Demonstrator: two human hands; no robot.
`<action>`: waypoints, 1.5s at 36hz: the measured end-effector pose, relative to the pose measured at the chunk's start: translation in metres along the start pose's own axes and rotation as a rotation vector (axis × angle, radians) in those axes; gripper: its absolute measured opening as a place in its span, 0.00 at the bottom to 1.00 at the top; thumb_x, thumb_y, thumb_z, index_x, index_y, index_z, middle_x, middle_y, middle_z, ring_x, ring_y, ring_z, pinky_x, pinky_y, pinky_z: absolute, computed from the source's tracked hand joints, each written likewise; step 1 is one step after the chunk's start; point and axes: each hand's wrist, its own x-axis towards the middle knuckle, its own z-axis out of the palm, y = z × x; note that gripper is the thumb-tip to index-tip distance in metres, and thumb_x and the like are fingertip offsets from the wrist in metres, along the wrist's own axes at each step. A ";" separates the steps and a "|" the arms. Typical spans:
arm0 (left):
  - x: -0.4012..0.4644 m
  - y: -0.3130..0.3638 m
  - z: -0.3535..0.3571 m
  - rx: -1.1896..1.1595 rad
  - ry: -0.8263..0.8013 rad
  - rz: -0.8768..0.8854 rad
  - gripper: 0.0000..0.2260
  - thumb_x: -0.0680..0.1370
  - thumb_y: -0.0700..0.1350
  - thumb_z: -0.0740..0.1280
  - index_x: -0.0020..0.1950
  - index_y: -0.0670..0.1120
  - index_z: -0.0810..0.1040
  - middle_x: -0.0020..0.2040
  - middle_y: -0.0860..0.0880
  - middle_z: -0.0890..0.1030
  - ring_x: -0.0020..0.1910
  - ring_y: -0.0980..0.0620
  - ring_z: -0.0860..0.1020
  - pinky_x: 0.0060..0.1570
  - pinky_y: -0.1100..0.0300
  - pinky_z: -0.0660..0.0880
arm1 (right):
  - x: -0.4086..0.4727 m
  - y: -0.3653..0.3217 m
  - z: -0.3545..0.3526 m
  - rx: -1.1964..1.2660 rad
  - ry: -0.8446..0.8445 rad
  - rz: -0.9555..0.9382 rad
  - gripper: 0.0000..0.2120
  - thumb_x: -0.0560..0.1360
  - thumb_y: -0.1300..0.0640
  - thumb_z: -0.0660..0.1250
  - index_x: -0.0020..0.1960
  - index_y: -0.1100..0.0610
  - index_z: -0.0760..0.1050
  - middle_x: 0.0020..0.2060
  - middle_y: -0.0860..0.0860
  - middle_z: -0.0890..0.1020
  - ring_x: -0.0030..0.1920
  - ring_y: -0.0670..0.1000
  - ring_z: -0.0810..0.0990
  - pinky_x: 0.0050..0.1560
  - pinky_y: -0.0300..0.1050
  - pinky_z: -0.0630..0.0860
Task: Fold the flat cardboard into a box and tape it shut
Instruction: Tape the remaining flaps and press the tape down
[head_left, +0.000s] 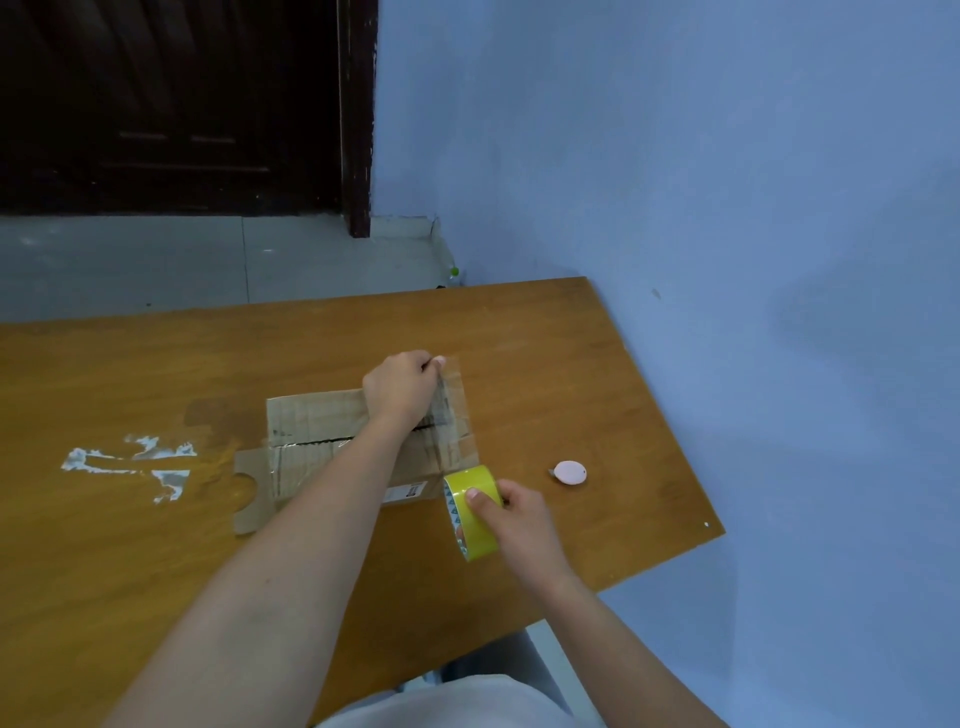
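A folded brown cardboard box (311, 431) lies on the wooden table (130, 545), its top flaps meeting along a dark seam. A side flap with a round cut-out sticks out at its left. My left hand (400, 387) reaches over the box and pinches the free end of a clear tape strip (453, 400) above the box's far right edge. The strip runs back over the box's right end to a yellow tape roll (470, 512). My right hand (511, 512) grips that roll just off the box's near right corner.
A small pink oval cutter (570, 473) lies on the table right of the roll. White paint-like smears (130, 465) mark the table at the left. The table's right edge runs along a blue wall; a dark door stands beyond the floor at the back.
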 end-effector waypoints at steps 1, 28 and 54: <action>0.000 0.000 0.000 -0.001 -0.006 -0.003 0.19 0.81 0.56 0.56 0.38 0.47 0.77 0.32 0.51 0.77 0.35 0.49 0.76 0.38 0.59 0.72 | 0.001 0.000 0.000 -0.005 -0.001 0.000 0.08 0.78 0.53 0.64 0.49 0.57 0.78 0.41 0.55 0.84 0.39 0.52 0.85 0.42 0.47 0.82; 0.004 0.005 -0.008 0.045 -0.144 -0.078 0.18 0.81 0.55 0.57 0.34 0.49 0.74 0.30 0.52 0.75 0.32 0.51 0.75 0.32 0.62 0.68 | 0.009 0.006 0.000 0.056 -0.023 0.032 0.06 0.78 0.54 0.64 0.48 0.56 0.78 0.43 0.56 0.84 0.40 0.51 0.85 0.41 0.44 0.82; 0.037 0.039 -0.048 0.274 -0.871 -0.259 0.10 0.79 0.41 0.57 0.51 0.41 0.77 0.48 0.43 0.74 0.44 0.46 0.73 0.45 0.56 0.69 | 0.014 0.010 0.003 0.130 -0.067 0.037 0.06 0.78 0.55 0.64 0.49 0.57 0.77 0.39 0.52 0.83 0.37 0.49 0.83 0.40 0.44 0.80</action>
